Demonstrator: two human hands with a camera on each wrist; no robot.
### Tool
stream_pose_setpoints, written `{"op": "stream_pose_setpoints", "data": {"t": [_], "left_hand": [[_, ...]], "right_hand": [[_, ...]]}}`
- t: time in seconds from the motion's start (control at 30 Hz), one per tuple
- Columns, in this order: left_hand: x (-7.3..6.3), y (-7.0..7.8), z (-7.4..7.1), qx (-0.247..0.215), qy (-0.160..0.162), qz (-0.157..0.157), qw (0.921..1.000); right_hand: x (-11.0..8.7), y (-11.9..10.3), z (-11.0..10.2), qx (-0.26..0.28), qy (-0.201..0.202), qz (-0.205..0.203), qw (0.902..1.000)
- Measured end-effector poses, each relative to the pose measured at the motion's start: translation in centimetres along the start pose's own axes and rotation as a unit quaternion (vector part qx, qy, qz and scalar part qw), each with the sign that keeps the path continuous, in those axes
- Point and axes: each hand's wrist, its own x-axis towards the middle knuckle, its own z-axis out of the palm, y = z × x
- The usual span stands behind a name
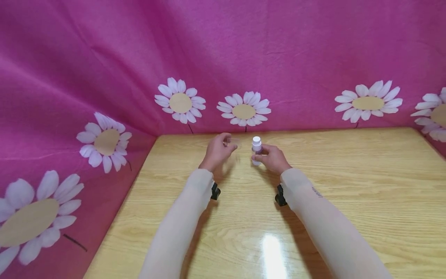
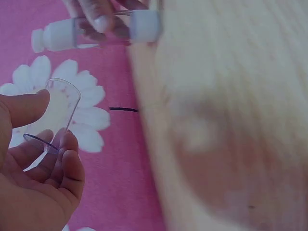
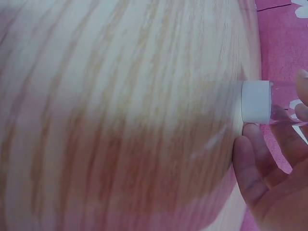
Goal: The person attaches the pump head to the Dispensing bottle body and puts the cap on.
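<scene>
In the head view a small bottle [image 1: 256, 143] stands upright near the back of the table, with a white top, a see-through middle and a white base. My right hand [image 1: 276, 159] grips it around the middle from the right side. The white base [image 3: 256, 102] meets the tabletop in the right wrist view. To the bottle's left, my left hand [image 1: 216, 152] holds a clear cylindrical cap [image 2: 66, 103] between thumb and curled fingers, tilted and apart from the bottle. The bottle's white top [image 2: 58, 35] is uncovered.
The wooden table [image 1: 244, 217] reaches a pink cloth backdrop [image 1: 296, 58] printed with white daisies at the back and left side. A bright light reflection lies on the front part of the tabletop.
</scene>
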Motion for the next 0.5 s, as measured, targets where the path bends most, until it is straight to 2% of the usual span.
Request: {"op": "stream_pose_setpoints", "data": {"t": [0.1, 0.3, 0.5], "left_hand": [[0.3, 0.9, -0.2, 0.004, 0.003, 0.006, 1.0], [1.0, 3.3, -0.5, 0.041, 0.003, 0.054, 0.9977], [1.3, 5.0, -0.4, 0.034, -0.017, 0.045, 0.9983]], "right_hand": [[0.0, 0.0, 0.1, 0.001, -0.001, -0.001, 1.0], [0.0, -0.2, 0.0, 0.0, 0.005, -0.006, 1.0], [0.2, 0.0, 0.1, -0.011, 0.005, -0.018, 0.9998]]}}
